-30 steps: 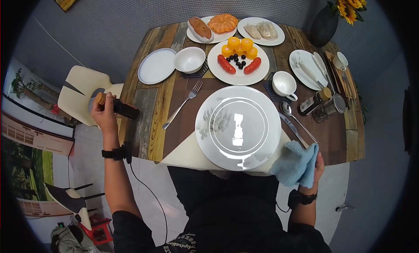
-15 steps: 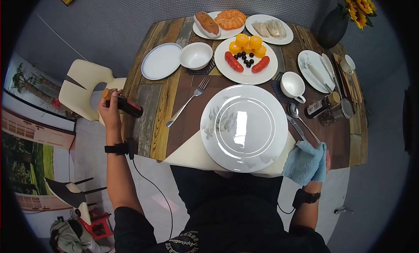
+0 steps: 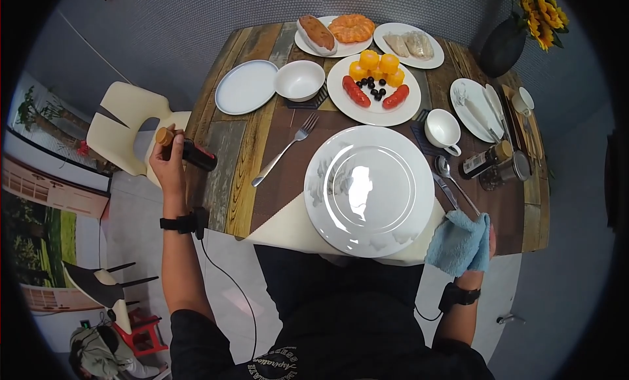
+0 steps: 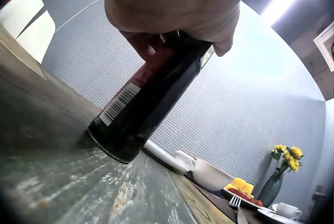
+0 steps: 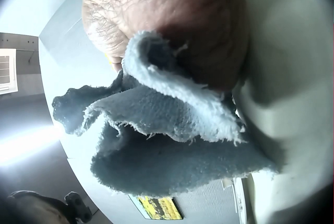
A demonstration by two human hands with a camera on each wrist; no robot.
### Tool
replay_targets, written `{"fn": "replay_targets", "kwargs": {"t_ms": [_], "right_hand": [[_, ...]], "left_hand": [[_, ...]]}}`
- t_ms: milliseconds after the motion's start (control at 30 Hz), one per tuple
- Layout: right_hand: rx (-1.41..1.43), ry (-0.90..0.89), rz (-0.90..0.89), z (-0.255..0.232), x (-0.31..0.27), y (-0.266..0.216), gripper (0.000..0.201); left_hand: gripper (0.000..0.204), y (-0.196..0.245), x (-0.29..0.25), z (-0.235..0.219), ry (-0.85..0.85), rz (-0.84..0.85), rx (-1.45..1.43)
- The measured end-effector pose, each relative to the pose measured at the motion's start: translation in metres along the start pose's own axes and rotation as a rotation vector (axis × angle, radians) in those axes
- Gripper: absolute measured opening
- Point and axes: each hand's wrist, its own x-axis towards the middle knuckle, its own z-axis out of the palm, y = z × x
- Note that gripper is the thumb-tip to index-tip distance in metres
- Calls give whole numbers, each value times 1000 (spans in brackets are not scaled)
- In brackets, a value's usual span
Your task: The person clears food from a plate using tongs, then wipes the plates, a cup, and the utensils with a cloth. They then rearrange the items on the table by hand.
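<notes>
At the table's left edge, my left hand (image 3: 169,164) grips a dark bottle (image 3: 198,156) with an orange-brown cap around its neck end. The bottle leans, and the left wrist view shows its base right at the wooden tabletop, a barcode label on its side. My right hand (image 5: 177,20) holds a bunched light-blue cloth (image 3: 455,242) at the front right corner of the table, fingers mostly hidden behind the folds. Left of the cloth lies a large glossy plate (image 3: 369,236) with grey markings. A table knife (image 3: 445,190) and a spoon (image 3: 455,180) lie just beyond the cloth.
A fork (image 3: 285,149) lies left of the large plate. Behind it stand a white bowl (image 3: 299,80), a plate of sausages and corn (image 3: 373,120), and a white cup (image 3: 442,128). Seasoning jars (image 3: 485,159) and a vase (image 3: 503,49) stand right. A cream chair (image 3: 124,128) is left.
The head view has shifted, so the table sits a little further right in it. The cloth has turned and covers more of my right hand. My left hand keeps its grip on the bottle.
</notes>
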Motion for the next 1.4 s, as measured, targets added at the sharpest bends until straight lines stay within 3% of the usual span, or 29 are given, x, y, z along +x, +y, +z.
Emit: {"fn": "replay_targets", "kwargs": {"t_ms": [67, 100, 167, 200, 333, 400, 433, 500, 667, 767, 800, 867, 933, 1067, 1133, 1233, 1400], "right_hand": [[0, -23, 13, -2, 1, -1, 40], [14, -32, 12, -8, 3, -1, 39], [34, -39, 8, -12, 5, -1, 38], [39, -28, 7, -13, 5, -1, 38], [21, 40, -8, -6, 3, 0, 36], [13, 19, 10, -4, 2, -1, 35], [12, 4, 17, -4, 2, -2, 35], [13, -58, -1, -30, 11, 0, 38], [31, -104, -47, -35, 13, 5, 40], [34, -33, -96, -41, 14, 6, 33], [145, -109, -1, -55, 18, 4, 33], [257, -187, 101, -51, 15, 3, 33], [101, -142, -1, -36, 9, 4, 33], [114, -65, -12, -25, 4, 5, 32], [75, -201, -2, -35, 7, 6, 32], [176, -241, 58, -44, 10, 8, 35], [201, -393, 90, -36, 10, 6, 40]], "left_hand": [[40, 12, -3, 4, 44, 174, -36], [40, 17, -8, 3, 42, 176, -37], [41, 32, -25, -3, 358, 261, 153], [41, 42, -41, -2, 354, 263, 152], [34, 100, -102, 52, -223, -380, -365], [34, 100, -98, 75, -274, -766, -499], [34, 93, -87, 82, -270, -762, -497], [36, 72, -59, 99, -226, -932, -495], [42, -19, 1, 115, -165, -954, -352], [40, -48, 22, 121, -130, -994, -249], [38, -55, 26, 124, -123, -1006, -219], [35, -59, 33, 132, -112, -1013, -174], [32, -61, 36, 131, -93, -1013, -132], [31, -72, 44, 135, -103, -990, -109], [31, -81, 46, 135, -83, -989, -147], [34, -80, 40, 136, 118, -898, -332], [33, -52, 33, 144, 169, -840, -412]]}}
